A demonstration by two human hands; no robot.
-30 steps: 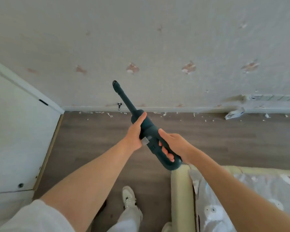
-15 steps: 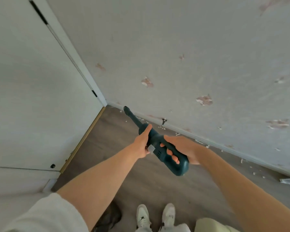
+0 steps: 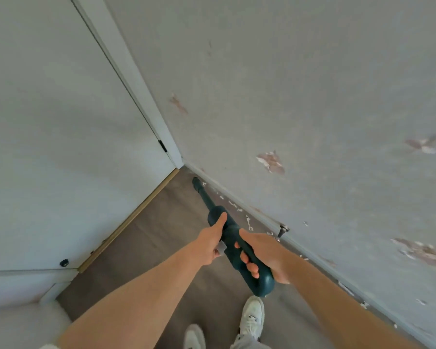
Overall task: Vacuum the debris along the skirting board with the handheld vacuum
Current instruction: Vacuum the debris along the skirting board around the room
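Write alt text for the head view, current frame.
Both hands hold a dark teal handheld vacuum, right hand on the handle, left hand on the body, nozzle aimed at the corner by white debris along the skirting board.

Bare forearms, white sneakers (image 3: 252, 316), light grey trousers (image 3: 247, 345).

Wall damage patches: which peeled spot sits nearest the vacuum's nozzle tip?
The reddish-brown peeled patch just right of the corner, low on the wall. The other patches lie higher near the door frame or much farther right of the dark teal handheld vacuum.
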